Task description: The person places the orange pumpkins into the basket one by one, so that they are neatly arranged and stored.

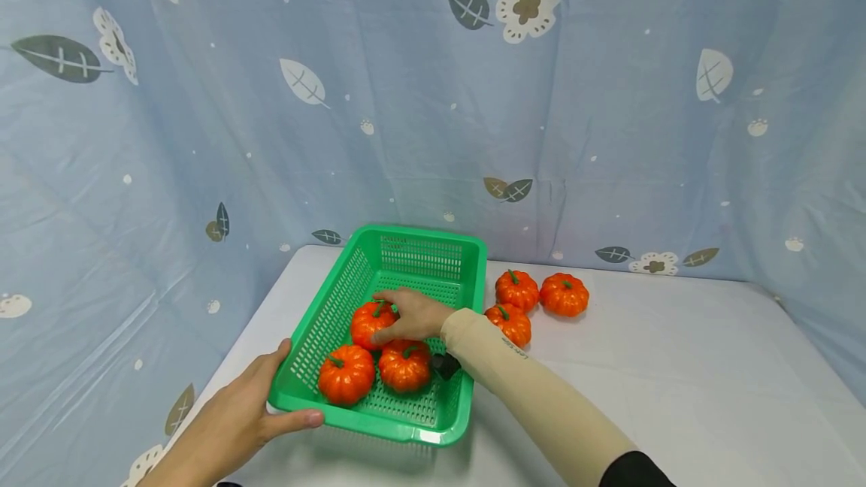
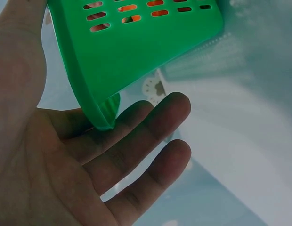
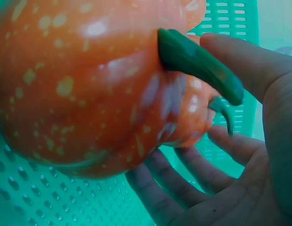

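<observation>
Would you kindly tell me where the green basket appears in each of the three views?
Head: the green basket sits in the lower half, just left of centre.
Left wrist: its slotted outer wall spans the upper centre-left.
Right wrist: its perforated surface shows at lower left and upper right.
Shared landmark: orange pumpkins, only patches through slots in the left-wrist view.

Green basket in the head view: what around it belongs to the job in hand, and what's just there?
Job in hand: green basket; three pumpkins inside; probably the three pumpkins outside too.

Just there: white table; blue patterned cloth.
</observation>
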The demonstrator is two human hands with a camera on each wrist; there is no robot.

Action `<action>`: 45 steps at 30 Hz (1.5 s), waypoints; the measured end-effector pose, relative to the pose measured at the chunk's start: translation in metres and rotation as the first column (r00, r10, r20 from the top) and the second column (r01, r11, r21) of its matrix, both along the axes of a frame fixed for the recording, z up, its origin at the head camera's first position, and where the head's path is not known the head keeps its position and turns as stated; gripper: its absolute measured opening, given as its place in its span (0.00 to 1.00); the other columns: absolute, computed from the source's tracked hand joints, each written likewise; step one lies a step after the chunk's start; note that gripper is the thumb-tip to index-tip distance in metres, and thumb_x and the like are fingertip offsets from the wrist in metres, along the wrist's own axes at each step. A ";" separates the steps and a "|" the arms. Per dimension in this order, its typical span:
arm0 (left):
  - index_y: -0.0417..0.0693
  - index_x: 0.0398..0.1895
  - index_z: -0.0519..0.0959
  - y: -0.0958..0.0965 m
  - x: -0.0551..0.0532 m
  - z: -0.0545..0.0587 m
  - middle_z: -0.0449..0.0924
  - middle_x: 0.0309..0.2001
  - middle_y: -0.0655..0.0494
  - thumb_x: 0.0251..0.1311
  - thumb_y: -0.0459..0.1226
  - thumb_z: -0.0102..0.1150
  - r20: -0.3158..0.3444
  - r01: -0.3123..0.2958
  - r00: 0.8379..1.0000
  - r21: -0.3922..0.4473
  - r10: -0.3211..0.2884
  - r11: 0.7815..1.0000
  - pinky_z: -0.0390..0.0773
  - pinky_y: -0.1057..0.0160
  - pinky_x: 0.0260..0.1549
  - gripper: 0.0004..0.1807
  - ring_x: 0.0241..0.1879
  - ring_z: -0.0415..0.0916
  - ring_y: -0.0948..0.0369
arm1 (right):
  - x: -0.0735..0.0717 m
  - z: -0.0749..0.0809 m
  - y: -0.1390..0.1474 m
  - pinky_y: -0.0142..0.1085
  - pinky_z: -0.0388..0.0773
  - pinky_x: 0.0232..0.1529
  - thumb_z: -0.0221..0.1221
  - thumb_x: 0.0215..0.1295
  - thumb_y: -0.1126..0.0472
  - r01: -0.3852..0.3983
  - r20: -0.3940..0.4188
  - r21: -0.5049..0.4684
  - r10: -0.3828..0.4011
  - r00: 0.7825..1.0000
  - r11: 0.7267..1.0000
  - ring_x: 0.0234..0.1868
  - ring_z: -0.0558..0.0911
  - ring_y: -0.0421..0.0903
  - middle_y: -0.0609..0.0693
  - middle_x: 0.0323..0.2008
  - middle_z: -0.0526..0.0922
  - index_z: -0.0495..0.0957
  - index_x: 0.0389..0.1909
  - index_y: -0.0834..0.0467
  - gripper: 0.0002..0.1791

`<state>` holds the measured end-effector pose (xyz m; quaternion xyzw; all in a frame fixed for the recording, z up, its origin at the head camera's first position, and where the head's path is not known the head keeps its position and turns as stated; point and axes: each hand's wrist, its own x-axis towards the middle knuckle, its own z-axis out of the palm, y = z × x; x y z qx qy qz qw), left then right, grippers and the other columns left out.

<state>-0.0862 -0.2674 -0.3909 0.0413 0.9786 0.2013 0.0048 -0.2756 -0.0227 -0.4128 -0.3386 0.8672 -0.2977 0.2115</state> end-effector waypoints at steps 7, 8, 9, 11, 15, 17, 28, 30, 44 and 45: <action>0.34 0.76 0.57 0.001 0.001 0.000 0.71 0.66 0.34 0.46 0.75 0.61 -0.040 0.000 0.999 0.004 0.000 1.000 0.77 0.39 0.52 0.67 0.61 0.74 0.41 | 0.002 0.004 0.001 0.44 0.67 0.69 0.69 0.63 0.45 0.008 0.038 -0.062 -0.005 0.999 0.998 0.72 0.66 0.49 0.50 0.72 0.68 0.61 0.78 0.49 0.44; 0.34 0.76 0.58 0.001 0.001 0.001 0.71 0.66 0.35 0.46 0.75 0.61 -0.043 -0.002 0.999 0.004 0.002 1.000 0.77 0.39 0.52 0.67 0.61 0.74 0.42 | 0.002 0.005 0.001 0.44 0.67 0.69 0.69 0.64 0.46 0.009 0.037 -0.071 -0.006 0.999 0.997 0.73 0.66 0.48 0.50 0.73 0.68 0.61 0.78 0.49 0.44; 0.34 0.76 0.58 0.001 0.001 0.001 0.71 0.66 0.35 0.46 0.75 0.61 -0.046 -0.001 0.999 0.006 0.001 1.000 0.77 0.39 0.52 0.67 0.61 0.74 0.42 | 0.003 0.006 0.002 0.44 0.66 0.69 0.69 0.64 0.46 0.009 0.038 -0.081 -0.006 0.999 0.997 0.73 0.66 0.48 0.50 0.73 0.67 0.61 0.78 0.50 0.44; 0.34 0.76 0.58 0.002 0.000 0.002 0.71 0.66 0.35 0.46 0.75 0.60 -0.050 0.000 0.999 0.005 0.000 1.000 0.77 0.39 0.52 0.67 0.61 0.74 0.42 | 0.004 0.008 0.002 0.44 0.66 0.69 0.69 0.64 0.47 0.012 0.043 -0.104 -0.007 0.999 0.994 0.73 0.66 0.48 0.49 0.73 0.67 0.61 0.78 0.50 0.44; 0.33 0.75 0.59 0.001 0.001 0.002 0.71 0.65 0.35 0.46 0.75 0.61 -0.063 0.005 0.998 0.004 -0.005 1.000 0.76 0.39 0.52 0.66 0.60 0.74 0.42 | 0.008 0.011 0.000 0.43 0.67 0.69 0.67 0.66 0.46 0.004 0.041 -0.133 0.001 0.999 0.991 0.73 0.66 0.48 0.47 0.73 0.66 0.61 0.78 0.49 0.43; 0.33 0.75 0.59 0.001 0.001 0.002 0.72 0.65 0.35 0.46 0.74 0.61 -0.070 0.007 0.997 0.002 -0.006 1.000 0.77 0.39 0.52 0.66 0.60 0.75 0.42 | 0.010 0.012 0.001 0.43 0.68 0.68 0.67 0.66 0.45 0.001 0.033 -0.137 0.004 0.999 0.991 0.73 0.66 0.48 0.46 0.74 0.66 0.61 0.78 0.48 0.42; 0.35 0.76 0.59 0.001 0.000 0.001 0.71 0.66 0.35 0.45 0.75 0.61 -0.048 -0.007 0.999 0.000 0.007 1.000 0.76 0.38 0.52 0.67 0.60 0.74 0.41 | 0.018 0.027 0.012 0.47 0.69 0.67 0.64 0.69 0.44 0.019 0.037 -0.184 -0.012 0.999 0.983 0.72 0.66 0.53 0.47 0.75 0.62 0.62 0.77 0.46 0.39; 0.34 0.76 0.58 0.001 0.000 0.001 0.71 0.66 0.35 0.45 0.75 0.61 -0.051 -0.007 0.999 -0.002 0.007 1.000 0.76 0.38 0.52 0.67 0.60 0.74 0.40 | 0.020 0.031 0.015 0.46 0.71 0.64 0.63 0.69 0.43 0.018 0.034 -0.196 -0.011 0.999 0.980 0.69 0.69 0.53 0.47 0.75 0.63 0.62 0.77 0.45 0.39; 0.34 0.76 0.57 0.001 0.002 0.000 0.70 0.66 0.33 0.47 0.73 0.62 -0.062 0.001 0.998 0.004 -0.001 1.000 0.75 0.37 0.53 0.66 0.61 0.73 0.39 | 0.043 0.045 0.043 0.47 0.70 0.66 0.63 0.69 0.43 0.029 0.021 -0.323 -0.024 0.999 0.946 0.71 0.67 0.48 0.41 0.73 0.65 0.66 0.74 0.42 0.35; 0.34 0.76 0.57 0.001 0.002 0.000 0.70 0.66 0.33 0.47 0.73 0.63 -0.071 0.003 0.997 0.005 -0.003 1.000 0.75 0.37 0.52 0.66 0.61 0.73 0.39 | 0.044 0.045 0.046 0.47 0.70 0.66 0.63 0.69 0.43 0.031 0.016 -0.328 -0.028 0.999 0.944 0.71 0.66 0.47 0.41 0.72 0.65 0.66 0.74 0.41 0.34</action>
